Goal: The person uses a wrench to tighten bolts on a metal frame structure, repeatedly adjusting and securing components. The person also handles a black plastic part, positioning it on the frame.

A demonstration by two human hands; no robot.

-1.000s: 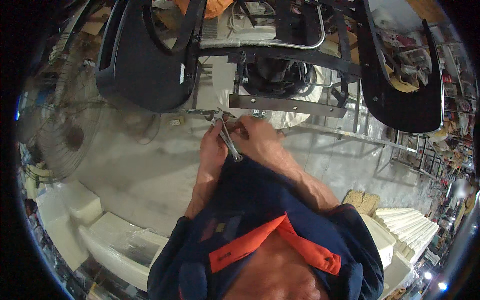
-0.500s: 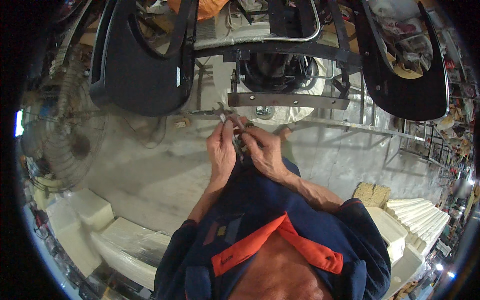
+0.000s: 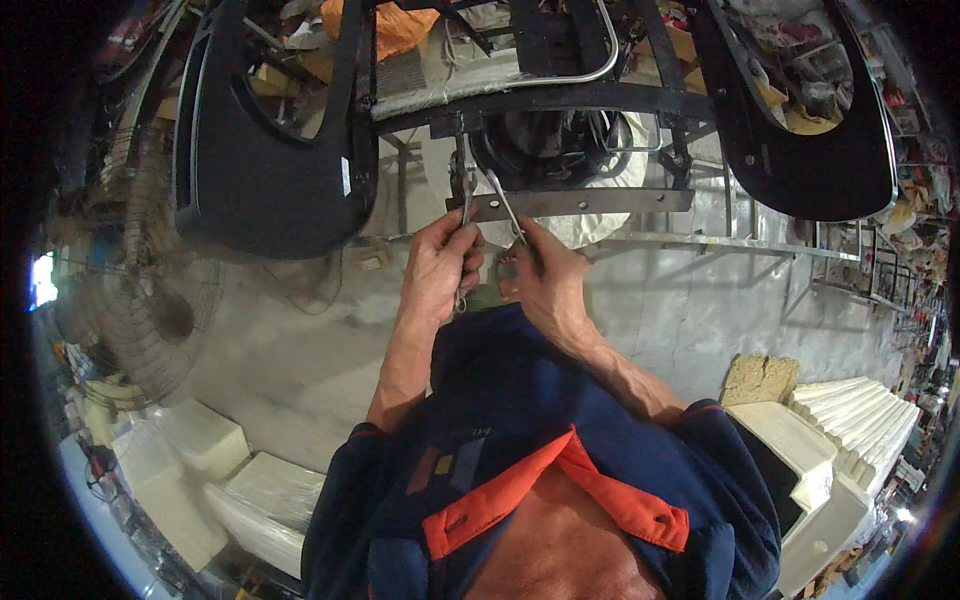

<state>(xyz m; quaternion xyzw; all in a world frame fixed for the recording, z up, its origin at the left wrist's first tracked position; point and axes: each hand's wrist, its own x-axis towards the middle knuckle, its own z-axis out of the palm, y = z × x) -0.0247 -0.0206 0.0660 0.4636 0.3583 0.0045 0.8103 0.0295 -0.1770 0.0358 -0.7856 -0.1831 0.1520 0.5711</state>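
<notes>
Well, from afar I see a big black frame (image 3: 560, 98), then an orange bag (image 3: 405, 32), its inside hidden. My left hand (image 3: 432, 270) curls around one shiny wrench (image 3: 467, 203), my right hand (image 3: 553, 282) around another silver wrench (image 3: 506, 206), both tips by the frame.

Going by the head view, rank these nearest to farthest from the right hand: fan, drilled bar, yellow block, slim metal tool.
1. Slim metal tool: in the right hand.
2. Drilled bar: just ahead.
3. Yellow block: lower right.
4. Fan: far left.
</notes>
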